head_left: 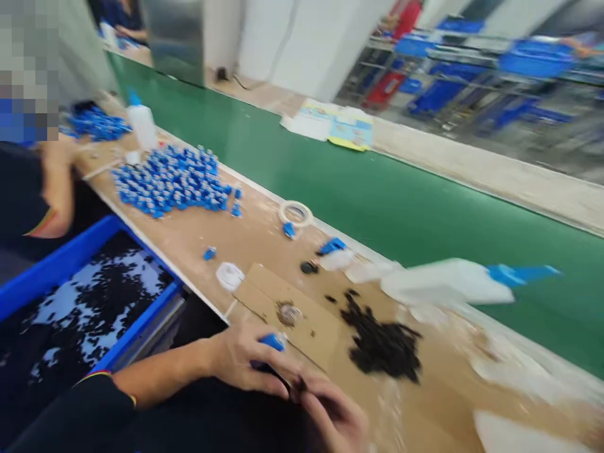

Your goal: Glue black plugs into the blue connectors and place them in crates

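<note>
My left hand [248, 362] is closed around a small blue part [272, 341] near the table's front edge. Close against its fingertips, my right hand [333, 412] pinches a small dark piece [298, 382]. Just beyond the hands lies a flat cardboard piece [306, 336] with a round clear item [287, 313] on a brown smudge. To its right is a heap of black pieces [384, 346]. Many blue parts with pale tips [170, 179] stand grouped at the left of the table.
A blue bin [155, 314] with dark pieces stands at left, beside another person's arm [59, 182]. A white bottle [448, 281] lies by the green strip [401, 201]; another bottle [142, 126] stands upright. A tape roll [296, 214] lies near the strip.
</note>
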`<state>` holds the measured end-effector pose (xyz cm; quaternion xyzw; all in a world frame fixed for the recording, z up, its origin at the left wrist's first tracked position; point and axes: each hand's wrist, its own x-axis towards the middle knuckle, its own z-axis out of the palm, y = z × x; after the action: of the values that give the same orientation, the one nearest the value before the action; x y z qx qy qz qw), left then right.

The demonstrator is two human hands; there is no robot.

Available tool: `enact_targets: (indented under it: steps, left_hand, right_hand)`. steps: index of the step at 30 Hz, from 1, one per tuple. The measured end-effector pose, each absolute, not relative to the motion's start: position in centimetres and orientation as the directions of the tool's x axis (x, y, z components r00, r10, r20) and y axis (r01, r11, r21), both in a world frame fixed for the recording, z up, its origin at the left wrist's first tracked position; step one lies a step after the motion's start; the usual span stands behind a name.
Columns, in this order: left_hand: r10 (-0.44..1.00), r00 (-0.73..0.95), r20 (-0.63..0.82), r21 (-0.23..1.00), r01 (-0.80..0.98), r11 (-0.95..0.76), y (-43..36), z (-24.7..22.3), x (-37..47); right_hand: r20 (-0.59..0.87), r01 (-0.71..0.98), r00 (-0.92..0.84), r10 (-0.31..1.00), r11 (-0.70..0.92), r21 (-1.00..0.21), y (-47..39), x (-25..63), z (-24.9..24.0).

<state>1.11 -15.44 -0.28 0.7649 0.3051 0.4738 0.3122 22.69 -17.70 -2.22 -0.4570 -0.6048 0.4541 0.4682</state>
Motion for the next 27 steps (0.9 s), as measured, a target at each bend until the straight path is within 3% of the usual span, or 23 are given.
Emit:
enact_targets:
  steps: [3, 7, 9, 12, 14, 17, 20, 23, 25, 27]
  left_hand:
    - [0.767, 0.352, 0.536, 0.774, 0.159, -0.613, -15.3, -0.6, 0.8]
    - [0.861, 0.342, 0.377, 0.884, 0.144, -0.445, -15.2, -1.7, -0.4]
    - [0.940, 0.266, 0.216, 0.965, 0.087, -0.246, -15.2, -2.3, -0.8]
    - [0.971, 0.238, 0.007, 0.979, -0.200, 0.042, -15.0, -2.8, -1.1]
    - [0.966, 0.255, -0.040, 0.931, -0.341, 0.129, -14.8, -3.0, -1.5]
    - [0.965, 0.258, -0.048, 0.920, -0.365, 0.144, -14.7, -3.2, -2.3]
    - [0.971, 0.235, -0.041, 0.925, -0.358, 0.126, -14.8, -3.6, -3.2]
    - [0.976, 0.213, -0.050, 0.930, -0.345, 0.123, -15.0, -4.0, -4.0]
    - [0.975, 0.216, -0.051, 0.937, -0.327, 0.121, -15.1, -4.0, -4.4]
    - [0.975, 0.217, -0.054, 0.939, -0.321, 0.123, -15.0, -4.0, -4.6]
  right_hand:
    - [-0.066, -0.192, -0.217, 0.974, -0.108, -0.975, -18.7, 20.0, -1.8]
    - [-0.303, -0.481, -0.190, 0.934, -0.358, -0.800, -17.6, 17.8, -1.2]
    - [-0.384, -0.565, -0.149, 0.911, -0.398, -0.723, -16.5, 18.0, -0.8]
    - [-0.442, -0.627, -0.043, 0.896, -0.369, -0.686, -14.3, 19.3, -0.3]
    - [-0.449, -0.637, -0.003, 0.893, -0.348, -0.688, -12.9, 20.0, -0.3]
    - [-0.420, -0.612, 0.012, 0.907, -0.326, -0.721, -11.8, 20.3, -0.7]
    - [-0.302, -0.457, 0.053, 0.952, -0.246, -0.855, -11.4, 20.3, -1.0]
    - [0.040, 0.053, 0.081, 0.996, 0.036, -0.998, -10.8, 20.8, -0.7]
    - [0.300, 0.445, -0.046, 0.953, 0.288, -0.848, -10.0, 21.3, -0.3]
    - [0.423, 0.643, -0.239, 0.874, 0.469, -0.606, -9.2, 21.7, 0.0]
